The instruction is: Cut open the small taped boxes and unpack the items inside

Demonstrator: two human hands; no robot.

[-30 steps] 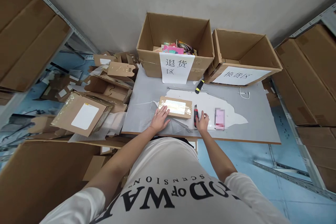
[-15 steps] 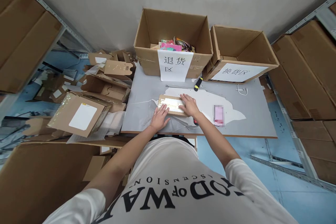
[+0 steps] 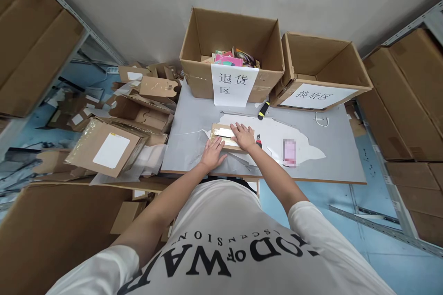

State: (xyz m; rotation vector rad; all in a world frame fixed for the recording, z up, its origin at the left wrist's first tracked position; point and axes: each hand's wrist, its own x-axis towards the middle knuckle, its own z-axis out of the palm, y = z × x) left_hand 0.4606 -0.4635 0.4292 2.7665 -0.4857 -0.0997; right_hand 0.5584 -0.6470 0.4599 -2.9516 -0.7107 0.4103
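Note:
A small brown cardboard box [image 3: 215, 131] with a white label lies flat on the grey table. My left hand [image 3: 212, 154] rests against its near left part, fingers stretched out over the edge and thumb apart. My right hand [image 3: 244, 138] lies palm down across the box top with its fingers spread, covering part of the label. Just right of the box is a red and black utility knife [image 3: 259, 141]. A yellow and black utility knife [image 3: 263, 110] lies farther back.
Two open cartons stand behind: a larger one [image 3: 197, 80] containing colourful packages and a smaller carton [image 3: 277, 94]. A pink blurred phone-like item [image 3: 290, 152] and a white cable loop [image 3: 321, 120] lie on the right. Opened boxes [image 3: 157, 87] pile up on the left.
My right hand has slid left along the box top. The red utility knife beside the box now shows more fully. My left hand stays at the box's near left edge.

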